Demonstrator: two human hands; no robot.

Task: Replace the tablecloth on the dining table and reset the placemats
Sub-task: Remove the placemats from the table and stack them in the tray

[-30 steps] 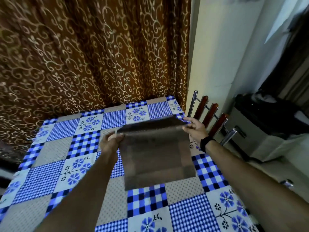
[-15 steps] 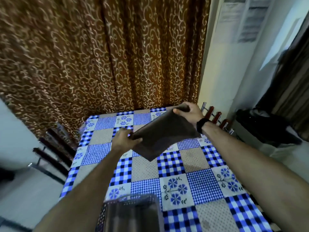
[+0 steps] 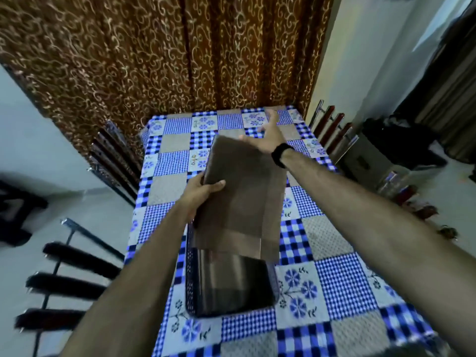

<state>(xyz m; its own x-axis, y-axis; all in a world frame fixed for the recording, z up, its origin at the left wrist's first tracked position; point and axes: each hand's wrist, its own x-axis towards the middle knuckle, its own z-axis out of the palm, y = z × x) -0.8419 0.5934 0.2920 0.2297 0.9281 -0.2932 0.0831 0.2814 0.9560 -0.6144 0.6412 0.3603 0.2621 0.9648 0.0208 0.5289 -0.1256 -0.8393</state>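
Observation:
A blue, white and grey patchwork tablecloth covers the dining table. A brown woven placemat is held above the table's middle, tilted with its far end raised. My left hand grips its left edge, thumb on top. My right hand is at the mat's far right corner with the fingers spread; a black band is on that wrist. Below the mat's near end stands a dark perforated basket with another dark mat lying in it.
Dark slatted chairs stand at the table's left and near left. A red-slatted chair is at the far right. A brown patterned curtain hangs behind the table. Black bags and clutter lie on the floor at right.
The view has pulled back and the basket has come fully into sight. The placemat has turned lengthwise and moved nearer, over the basket. My right hand's fingers have spread apart at the far corner.

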